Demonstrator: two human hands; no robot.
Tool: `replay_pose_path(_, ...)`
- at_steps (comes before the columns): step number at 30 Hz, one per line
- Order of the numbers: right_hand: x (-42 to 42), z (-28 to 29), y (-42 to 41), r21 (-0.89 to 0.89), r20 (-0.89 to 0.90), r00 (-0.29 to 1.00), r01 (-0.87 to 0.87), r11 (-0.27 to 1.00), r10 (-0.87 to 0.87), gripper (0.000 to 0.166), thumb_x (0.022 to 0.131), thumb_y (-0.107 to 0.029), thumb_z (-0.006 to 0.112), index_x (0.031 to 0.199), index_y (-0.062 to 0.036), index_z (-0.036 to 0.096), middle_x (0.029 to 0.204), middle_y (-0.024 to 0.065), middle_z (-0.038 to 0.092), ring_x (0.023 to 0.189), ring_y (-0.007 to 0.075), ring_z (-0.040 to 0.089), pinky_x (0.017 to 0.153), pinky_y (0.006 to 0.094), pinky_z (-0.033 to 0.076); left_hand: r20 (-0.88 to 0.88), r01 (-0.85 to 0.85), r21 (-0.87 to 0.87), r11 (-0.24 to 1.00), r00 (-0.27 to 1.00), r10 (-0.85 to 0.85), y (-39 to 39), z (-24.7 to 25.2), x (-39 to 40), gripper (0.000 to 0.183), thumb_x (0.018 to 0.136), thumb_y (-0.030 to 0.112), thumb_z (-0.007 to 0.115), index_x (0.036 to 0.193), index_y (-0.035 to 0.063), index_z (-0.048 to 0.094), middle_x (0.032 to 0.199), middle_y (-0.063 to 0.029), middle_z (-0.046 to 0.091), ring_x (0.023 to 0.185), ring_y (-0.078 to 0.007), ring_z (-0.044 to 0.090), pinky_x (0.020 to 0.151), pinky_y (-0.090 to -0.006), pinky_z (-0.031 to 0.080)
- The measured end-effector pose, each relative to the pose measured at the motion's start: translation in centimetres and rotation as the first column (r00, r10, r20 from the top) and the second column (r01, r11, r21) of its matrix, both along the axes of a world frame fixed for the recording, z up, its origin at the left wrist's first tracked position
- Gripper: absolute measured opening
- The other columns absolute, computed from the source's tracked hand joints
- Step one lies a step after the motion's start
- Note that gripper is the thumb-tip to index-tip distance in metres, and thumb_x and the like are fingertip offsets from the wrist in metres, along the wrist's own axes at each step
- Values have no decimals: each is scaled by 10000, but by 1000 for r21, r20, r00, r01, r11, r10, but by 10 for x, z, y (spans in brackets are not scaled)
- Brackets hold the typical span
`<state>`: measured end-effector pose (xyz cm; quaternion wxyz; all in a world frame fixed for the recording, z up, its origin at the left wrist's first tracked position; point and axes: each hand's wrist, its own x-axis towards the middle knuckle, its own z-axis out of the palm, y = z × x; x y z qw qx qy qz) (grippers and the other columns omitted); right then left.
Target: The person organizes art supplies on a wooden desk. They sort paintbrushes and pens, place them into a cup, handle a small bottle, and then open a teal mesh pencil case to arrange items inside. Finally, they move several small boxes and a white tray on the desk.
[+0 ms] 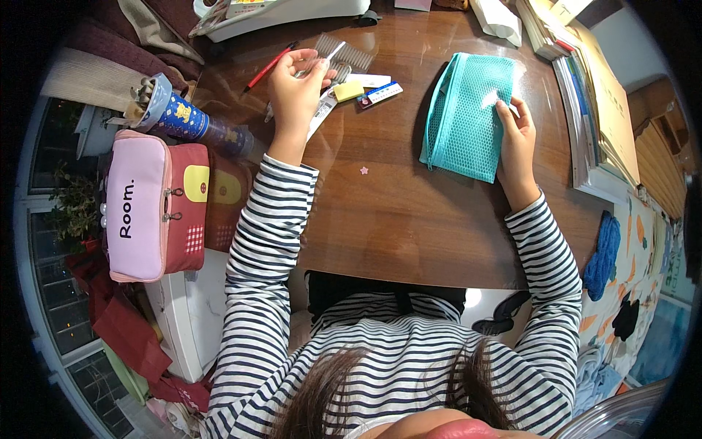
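Observation:
My left hand [300,82] pinches a thin white stick [335,51] above a small cluster of stationery. Beneath and beside it lie a yellow eraser [349,91], a small blue-and-white box-like eraser [379,95], a white strip with a printed code [322,114] and a clear ridged plastic piece [351,54]. A red pen [270,67] rests to the left of these fingers. At the right, my right hand [517,129] grips the side edge of a teal mesh zip pouch [470,115], thumb on top. Whether the pouch holds anything cannot be told.
A pink star [364,170] lies on the brown wooden table [406,225]. On the left stand a pink-and-red pencil bag [137,206] and a blue patterned cup [184,115]. Stacked books and folders [598,110] line the right; a white tray [285,19] stands at the back.

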<state>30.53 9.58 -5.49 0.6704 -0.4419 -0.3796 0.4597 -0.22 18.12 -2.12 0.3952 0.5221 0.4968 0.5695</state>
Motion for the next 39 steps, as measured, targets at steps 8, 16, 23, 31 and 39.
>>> replay_pose_path(8,-7,10,-4,-42,-69,997,20,999,-23,209,950,-143,574,1136,-50,556,932,47,633,792,104,604,692,219,507,-545,-36,492,870,766,340,-9,13,0,69,851,34,620,919,26,624,904,-62,659,818,-236,651,757,-334,513)
replay_pose_path(16,-9,22,-8,-79,-253,951,-203,976,177,241,973,-180,532,1198,-94,537,1020,4,596,909,100,576,792,233,500,-565,445,419,791,810,-157,-56,25,50,207,840,43,544,1044,43,580,1291,-138,503,1145,-301,544,986,-416,435)
replay_pose_path(23,-18,27,-15,-72,-233,934,-293,953,269,251,985,-194,515,1206,-75,525,1063,22,598,976,125,570,873,291,489,-145,562,99,821,824,-547,-77,10,76,454,831,21,598,1222,58,371,1139,-145,557,989,-209,621,788,-323,528)
replay_pose_path(31,-18,23,-14,-72,-175,938,-316,946,300,255,982,-189,520,1203,-62,527,1055,60,615,966,138,584,856,283,502,-436,381,145,913,853,-287,-68,-7,74,222,817,62,663,1019,-11,607,775,-110,670,672,-167,671,617,-294,542)
replay_pose_path(39,-14,18,-10,-66,-125,969,-224,972,215,262,972,-166,536,1208,-50,529,1060,72,628,929,131,598,817,265,511,26,195,107,975,980,-199,-35,9,38,240,980,210,530,1079,-6,560,906,-153,699,829,-190,696,671,-268,545)
